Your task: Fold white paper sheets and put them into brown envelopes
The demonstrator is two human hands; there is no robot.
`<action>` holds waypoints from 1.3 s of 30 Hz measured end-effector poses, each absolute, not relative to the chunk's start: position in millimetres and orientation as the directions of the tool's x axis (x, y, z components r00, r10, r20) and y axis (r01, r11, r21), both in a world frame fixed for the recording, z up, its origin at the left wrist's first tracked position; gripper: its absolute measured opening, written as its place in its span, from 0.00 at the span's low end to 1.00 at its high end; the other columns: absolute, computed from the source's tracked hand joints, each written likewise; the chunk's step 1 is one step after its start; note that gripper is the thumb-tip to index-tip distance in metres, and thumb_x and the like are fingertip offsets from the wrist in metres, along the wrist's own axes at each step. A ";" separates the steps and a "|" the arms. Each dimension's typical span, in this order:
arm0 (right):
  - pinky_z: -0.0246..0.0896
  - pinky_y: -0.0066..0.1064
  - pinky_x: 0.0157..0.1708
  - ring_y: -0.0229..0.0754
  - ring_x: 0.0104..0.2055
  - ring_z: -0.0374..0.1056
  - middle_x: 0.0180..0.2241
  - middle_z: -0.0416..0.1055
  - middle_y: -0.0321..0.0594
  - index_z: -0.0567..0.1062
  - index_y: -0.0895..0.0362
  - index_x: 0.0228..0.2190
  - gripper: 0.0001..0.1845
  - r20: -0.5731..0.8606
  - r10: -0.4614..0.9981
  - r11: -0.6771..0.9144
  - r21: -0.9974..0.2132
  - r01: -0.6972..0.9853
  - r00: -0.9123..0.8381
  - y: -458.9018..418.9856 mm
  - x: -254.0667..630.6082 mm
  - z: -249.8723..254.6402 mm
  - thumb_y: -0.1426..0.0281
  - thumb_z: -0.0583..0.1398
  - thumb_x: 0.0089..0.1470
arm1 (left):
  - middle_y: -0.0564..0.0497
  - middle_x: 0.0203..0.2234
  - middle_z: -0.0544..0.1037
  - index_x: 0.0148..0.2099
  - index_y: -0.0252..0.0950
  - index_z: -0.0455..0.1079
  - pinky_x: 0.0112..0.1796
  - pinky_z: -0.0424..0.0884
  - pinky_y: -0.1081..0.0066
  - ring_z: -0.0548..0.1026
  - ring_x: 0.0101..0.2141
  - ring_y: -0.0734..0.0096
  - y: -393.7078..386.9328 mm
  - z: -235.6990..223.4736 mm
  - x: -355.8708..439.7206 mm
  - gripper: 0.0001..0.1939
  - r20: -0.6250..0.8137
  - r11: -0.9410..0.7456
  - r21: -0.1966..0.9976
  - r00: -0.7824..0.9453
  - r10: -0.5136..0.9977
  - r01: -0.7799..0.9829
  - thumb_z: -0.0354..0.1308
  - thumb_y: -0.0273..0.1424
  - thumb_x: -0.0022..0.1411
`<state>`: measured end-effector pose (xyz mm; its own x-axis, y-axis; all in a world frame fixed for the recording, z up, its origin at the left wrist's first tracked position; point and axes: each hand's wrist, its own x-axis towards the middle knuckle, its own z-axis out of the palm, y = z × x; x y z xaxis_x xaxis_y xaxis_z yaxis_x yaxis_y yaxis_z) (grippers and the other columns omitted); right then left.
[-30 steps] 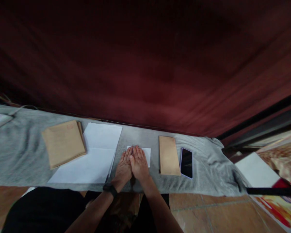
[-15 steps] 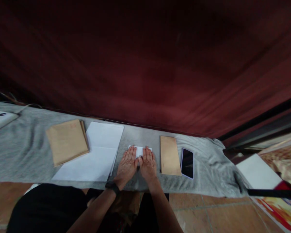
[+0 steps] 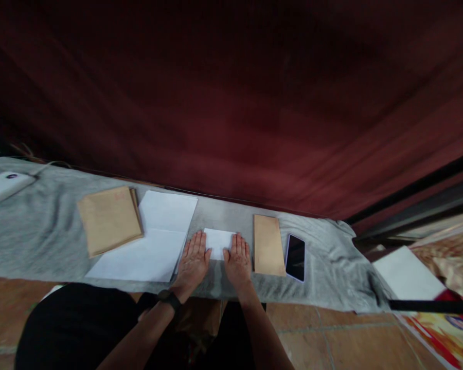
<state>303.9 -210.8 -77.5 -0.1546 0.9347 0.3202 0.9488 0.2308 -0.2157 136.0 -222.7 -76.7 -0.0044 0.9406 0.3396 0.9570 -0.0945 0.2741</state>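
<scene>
A small folded white paper (image 3: pixel 218 243) lies flat on the grey cloth, between my two hands. My left hand (image 3: pixel 195 259) is laid flat along its left edge, fingers stretched forward, with a dark band round the wrist. On the opposite edge rests my right hand (image 3: pixel 237 261), also flat with straight fingers. Left of my left hand are larger white sheets (image 3: pixel 158 241) with a crease across them. A stack of brown envelopes (image 3: pixel 111 220) overlaps their left part. Right of my right hand is a single long brown envelope (image 3: pixel 268 245).
A phone (image 3: pixel 295 258) lies right of the long envelope. At the far left is a white device (image 3: pixel 5 187) with a cable. The grey cloth (image 3: pixel 332 267) covers a narrow surface against a dark red panel (image 3: pixel 235 128). A white board (image 3: pixel 409 272) stands beyond the right end.
My hands have slid apart from the middle of the folded paper to its two sides, so more of its white surface shows. The view has shifted slightly.
</scene>
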 end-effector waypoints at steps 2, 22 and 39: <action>0.49 0.49 0.65 0.53 0.70 0.51 0.68 0.53 0.59 0.54 0.66 0.68 0.31 0.310 0.939 0.221 -0.215 0.951 -0.148 -210.5 303.7 -77.9 0.64 0.48 0.70 | 0.31 0.67 0.59 0.70 0.22 0.54 0.64 0.57 0.47 0.57 0.68 0.49 -225.4 -73.9 139.1 0.32 0.349 -0.081 0.284 -0.024 0.937 0.955 0.39 0.37 0.72; 0.50 0.51 0.65 0.53 0.70 0.52 0.68 0.54 0.59 0.55 0.66 0.67 0.32 0.344 0.931 0.224 -0.262 0.939 -0.126 -207.9 302.7 -85.0 0.64 0.51 0.69 | 0.31 0.62 0.69 0.65 0.23 0.63 0.62 0.61 0.50 0.66 0.63 0.48 -241.5 -59.6 140.3 0.28 0.227 -0.020 0.432 -0.087 0.970 0.902 0.46 0.31 0.66; 0.50 0.51 0.66 0.52 0.69 0.53 0.66 0.59 0.56 0.58 0.64 0.66 0.30 0.381 0.898 0.331 -0.262 0.907 -0.218 -216.0 306.5 -69.5 0.65 0.52 0.68 | 0.54 0.24 0.75 0.57 0.30 0.67 0.26 0.69 0.70 0.74 0.25 0.68 -203.7 -25.4 137.1 0.28 -0.261 0.287 0.958 -0.397 0.880 0.004 0.60 0.30 0.52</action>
<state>306.5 -216.0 -69.5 -0.2176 0.8984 0.3815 0.9066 0.3308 -0.2620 137.1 -203.7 -25.4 -0.3966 0.8800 -0.2614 0.0043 0.2866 0.9581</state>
